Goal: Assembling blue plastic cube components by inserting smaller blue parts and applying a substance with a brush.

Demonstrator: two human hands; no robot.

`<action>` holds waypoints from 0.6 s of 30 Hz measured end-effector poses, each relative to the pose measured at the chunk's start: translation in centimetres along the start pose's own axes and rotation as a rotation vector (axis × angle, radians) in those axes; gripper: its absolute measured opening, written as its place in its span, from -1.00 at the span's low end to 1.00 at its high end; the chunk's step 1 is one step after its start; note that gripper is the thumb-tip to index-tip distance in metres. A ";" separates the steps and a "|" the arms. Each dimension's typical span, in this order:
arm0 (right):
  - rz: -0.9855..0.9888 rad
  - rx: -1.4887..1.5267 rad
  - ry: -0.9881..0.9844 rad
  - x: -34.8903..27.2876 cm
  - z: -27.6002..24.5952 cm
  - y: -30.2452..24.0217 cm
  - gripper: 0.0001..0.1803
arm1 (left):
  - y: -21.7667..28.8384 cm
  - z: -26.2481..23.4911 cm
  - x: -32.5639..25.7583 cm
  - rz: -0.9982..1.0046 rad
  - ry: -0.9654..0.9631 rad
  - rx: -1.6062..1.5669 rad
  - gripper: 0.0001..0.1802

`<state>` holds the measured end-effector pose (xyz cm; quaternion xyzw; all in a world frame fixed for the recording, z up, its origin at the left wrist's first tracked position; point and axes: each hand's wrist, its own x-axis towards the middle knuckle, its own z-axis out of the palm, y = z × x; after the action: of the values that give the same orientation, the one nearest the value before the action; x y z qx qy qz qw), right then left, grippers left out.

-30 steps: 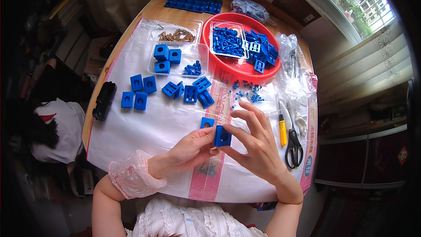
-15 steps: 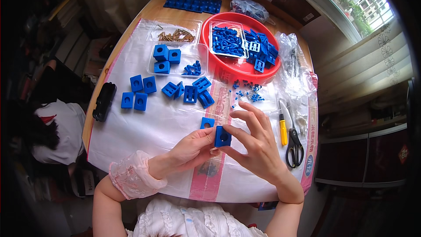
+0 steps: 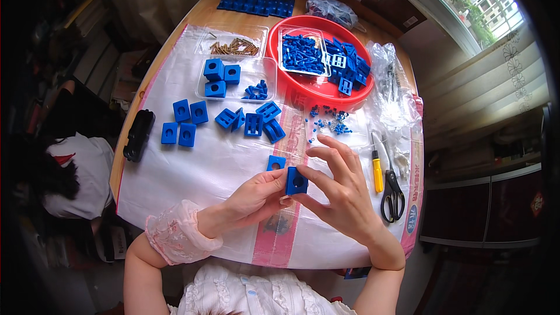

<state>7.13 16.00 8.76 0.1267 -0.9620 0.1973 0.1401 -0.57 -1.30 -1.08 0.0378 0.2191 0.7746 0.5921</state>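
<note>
Between my hands is a blue plastic block (image 3: 297,181) with a round hole in its face. My left hand (image 3: 256,197) pinches its left side with thumb and fingers. My right hand (image 3: 339,191) has its index finger at the upper right corner and its thumb at the lower edge; the other fingers are raised and spread. Just behind lies another holed blue block (image 3: 276,163), partly covered by my left thumb. Several slotted blue pieces (image 3: 253,125) lie farther back, and several holed blocks (image 3: 186,135) sit to the left.
A red basin (image 3: 303,89) holds blue parts and a clear tray of small pieces. Clear boxes hold blue blocks (image 3: 232,74) and brass-coloured pins (image 3: 236,46). Tiny parts (image 3: 335,123) lie at right, near a yellow-handled screwdriver (image 3: 377,178) and black scissors (image 3: 392,198). Blue spring-topped pieces (image 3: 256,3) stand behind.
</note>
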 end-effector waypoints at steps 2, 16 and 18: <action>-0.001 -0.007 -0.002 0.0 0.0 0.0 -0.56 | 0.0 0.0 0.0 -0.008 0.008 0.004 -0.66; -0.018 -0.016 0.002 0.0 0.0 0.0 -0.54 | 0.0 0.0 0.0 -0.004 -0.002 0.019 -0.66; -0.018 -0.015 0.002 0.0 0.0 0.0 -0.54 | 0.0 0.0 0.0 -0.005 0.005 0.023 -0.66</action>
<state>7.15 15.98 8.74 0.1339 -0.9622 0.1889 0.1436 -0.57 -1.33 -1.09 0.0424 0.2296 0.7705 0.5932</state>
